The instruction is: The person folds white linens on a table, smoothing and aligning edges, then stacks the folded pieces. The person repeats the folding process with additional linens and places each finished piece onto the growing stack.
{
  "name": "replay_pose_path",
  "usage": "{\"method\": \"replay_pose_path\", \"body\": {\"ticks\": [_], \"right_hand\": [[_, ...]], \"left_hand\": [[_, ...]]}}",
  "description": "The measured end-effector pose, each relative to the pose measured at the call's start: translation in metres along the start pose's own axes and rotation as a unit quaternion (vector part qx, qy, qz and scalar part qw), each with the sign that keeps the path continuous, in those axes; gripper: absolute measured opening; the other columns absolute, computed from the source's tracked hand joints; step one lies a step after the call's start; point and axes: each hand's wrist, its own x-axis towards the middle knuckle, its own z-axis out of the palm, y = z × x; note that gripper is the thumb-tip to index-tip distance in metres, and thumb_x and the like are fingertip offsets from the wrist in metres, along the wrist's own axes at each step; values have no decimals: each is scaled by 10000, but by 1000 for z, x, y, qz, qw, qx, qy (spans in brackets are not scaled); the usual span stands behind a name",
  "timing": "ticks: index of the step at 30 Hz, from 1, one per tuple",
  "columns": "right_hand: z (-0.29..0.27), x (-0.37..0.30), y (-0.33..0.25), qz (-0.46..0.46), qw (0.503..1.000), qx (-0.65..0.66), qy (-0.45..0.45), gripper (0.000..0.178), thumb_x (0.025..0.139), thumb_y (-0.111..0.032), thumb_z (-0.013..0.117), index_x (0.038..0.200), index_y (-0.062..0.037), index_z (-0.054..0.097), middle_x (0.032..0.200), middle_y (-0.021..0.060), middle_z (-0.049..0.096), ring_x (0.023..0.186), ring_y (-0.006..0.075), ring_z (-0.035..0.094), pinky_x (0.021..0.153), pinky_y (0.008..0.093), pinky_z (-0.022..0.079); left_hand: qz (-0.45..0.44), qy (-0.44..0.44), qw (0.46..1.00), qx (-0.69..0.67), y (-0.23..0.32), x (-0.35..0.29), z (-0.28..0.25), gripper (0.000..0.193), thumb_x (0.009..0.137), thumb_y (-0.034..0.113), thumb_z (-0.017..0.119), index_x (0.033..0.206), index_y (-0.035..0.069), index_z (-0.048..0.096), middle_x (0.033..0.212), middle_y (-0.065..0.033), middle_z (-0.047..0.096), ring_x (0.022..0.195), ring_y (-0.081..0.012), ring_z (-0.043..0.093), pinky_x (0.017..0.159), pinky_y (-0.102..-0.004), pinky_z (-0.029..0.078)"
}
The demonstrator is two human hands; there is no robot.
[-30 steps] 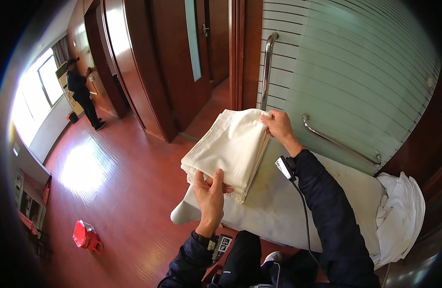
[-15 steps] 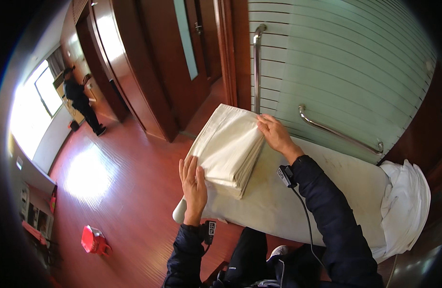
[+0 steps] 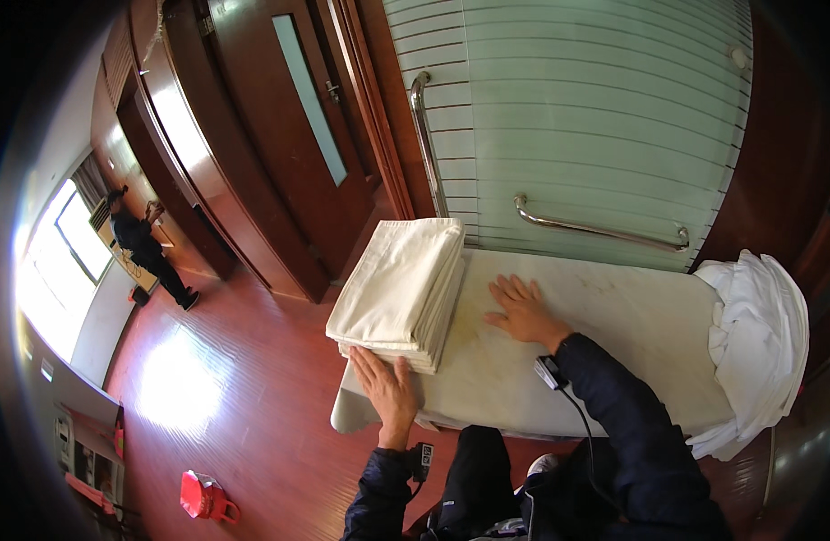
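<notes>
A stack of folded cream cloths (image 3: 397, 279) lies on the left end of a long, white-covered board (image 3: 514, 392) with faint stains. My left hand (image 3: 385, 389) touches the stack's near side, its fingers stretched out. To the right of the stack, my right hand (image 3: 523, 311) is spread over the board cover, apart from the cloths and holding nothing. Whether its palm presses on the cover I cannot tell. Both wrists carry small dark devices.
Crumpled white cloth (image 3: 760, 334) hangs over the board's right end. Behind stands a frosted glass door (image 3: 604, 126) with metal bars. A red stool-like object (image 3: 203, 496) sits on the floor at lower left. Another person (image 3: 144, 248) stands far left by the wall.
My right hand has left the stack's far right corner and come down over the board. My left hand stays at the stack's near side. The view has shifted.
</notes>
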Motion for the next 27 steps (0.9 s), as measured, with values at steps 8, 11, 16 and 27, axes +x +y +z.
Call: {"method": "replay_pose_path", "body": {"ticks": [8,11,16,27], "right_hand": [[-25,-135,23,65,995,-51,-54,837,1030,-602,495,1655,-95,264,1743,168,153,1609,399,67,1249,654,87],[-31,-197,30,93,992,-75,-47,858,1015,-603,519,1652,-88,267,1734,165,189,1596,408,125,1223,694,103],[-36,-309,42,138,989,-60,0,915,991,-653,540,1655,-88,261,1729,173,208,1601,406,128,1222,697,123],[-112,-486,184,334,691,337,545,248,918,-65,781,1141,18,710,1029,87,764,909,162,735,817,285,584]], "left_hand": [[54,-39,994,88,32,-69,0,775,1012,375,598,1596,-47,314,1673,-272,277,1570,-456,185,1261,-605,73],[89,-49,993,62,42,-89,1,632,1004,249,615,1557,10,424,1659,-215,345,1569,-456,209,1243,-647,92],[133,-18,991,-2,41,-105,6,544,1037,201,573,1545,34,474,1630,-194,412,1564,-446,245,1233,-647,131],[177,49,982,-36,49,-118,6,568,1042,348,623,1513,44,535,1563,-264,462,1488,-480,356,1206,-631,276]]}}
